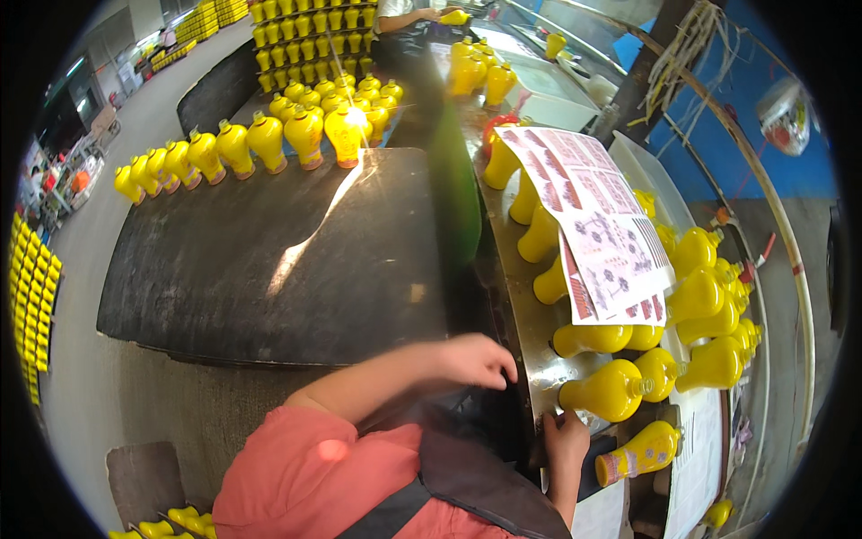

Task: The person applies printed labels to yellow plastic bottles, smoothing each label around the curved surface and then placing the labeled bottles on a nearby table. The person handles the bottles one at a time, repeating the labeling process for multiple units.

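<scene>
Bending its fingers at the edge of the metal bench (546,370), the right hand (566,437) is just beside the plain yellow bottle (602,393); its fingertips are partly hidden, so we cannot tell whether it grips anything. The left hand (476,359), blurred, is partly open near the same edge, with nothing visible in it. We see the plain bottle at the bench's near end, its long axis running across the view, neck to the right; the bent view keeps us from telling whether it stands or lies. Nearer us, a decorated bottle (639,454) points its neck to the upper right. Printed sheets (620,251) partly cover other bottles (539,235). Leftward, we see a broad dark tabletop (269,260), standing bottles (264,144) along its far edge. The view's top cuts off a co-worker (404,20).
</scene>
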{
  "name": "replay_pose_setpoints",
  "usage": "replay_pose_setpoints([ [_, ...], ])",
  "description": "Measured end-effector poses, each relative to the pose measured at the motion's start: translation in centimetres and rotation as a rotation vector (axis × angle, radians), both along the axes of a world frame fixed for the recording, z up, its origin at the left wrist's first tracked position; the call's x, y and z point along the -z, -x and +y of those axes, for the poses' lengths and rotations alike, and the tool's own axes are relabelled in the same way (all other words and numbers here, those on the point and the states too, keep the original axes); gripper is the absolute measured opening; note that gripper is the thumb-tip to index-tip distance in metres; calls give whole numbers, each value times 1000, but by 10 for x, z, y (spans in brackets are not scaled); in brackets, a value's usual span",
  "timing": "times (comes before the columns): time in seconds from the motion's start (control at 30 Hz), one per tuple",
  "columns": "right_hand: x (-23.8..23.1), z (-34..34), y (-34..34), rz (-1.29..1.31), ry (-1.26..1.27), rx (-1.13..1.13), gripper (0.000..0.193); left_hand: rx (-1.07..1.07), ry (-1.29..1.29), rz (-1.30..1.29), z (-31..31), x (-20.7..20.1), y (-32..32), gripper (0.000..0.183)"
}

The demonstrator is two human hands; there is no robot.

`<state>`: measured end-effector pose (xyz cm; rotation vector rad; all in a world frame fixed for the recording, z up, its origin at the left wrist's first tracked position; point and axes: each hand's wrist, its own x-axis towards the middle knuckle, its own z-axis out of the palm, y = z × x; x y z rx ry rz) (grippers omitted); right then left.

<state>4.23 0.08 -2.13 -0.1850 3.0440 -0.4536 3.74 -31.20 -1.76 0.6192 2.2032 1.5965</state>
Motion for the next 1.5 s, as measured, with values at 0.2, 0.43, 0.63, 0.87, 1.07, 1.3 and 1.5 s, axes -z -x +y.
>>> replay_pose_setpoints([
  [0.2, 2, -1, 3, 20, 6, -28, 36, -861, -147, 97, -140, -20, 0, 17],
  [0.43, 0, -8, 4, 32, -45, -62, 32, -1339, -247, 140, -286, 0, -2, 14],
  [0.63, -2, -17, 4, 46, -112, -53, 34, -1521, -156, 319, -387, -3, 33, 22],
  [0.87, -2, -26, 0, 73, -166, -54, 33, -1642, 376, 425, -462, -25, 114, 50],
  [1.07, 5, -28, -1, 134, -221, -50, 32, -1513, 630, 220, -485, -36, 167, 64],
  [1.3, 9, -28, 1, 178, -230, -32, 31, -1617, 908, 177, -482, -36, 186, 36],
  [1.5, 5, -32, 1, 143, -215, -44, 26, -1543, 892, 363, -485, -35, 179, 27],
])
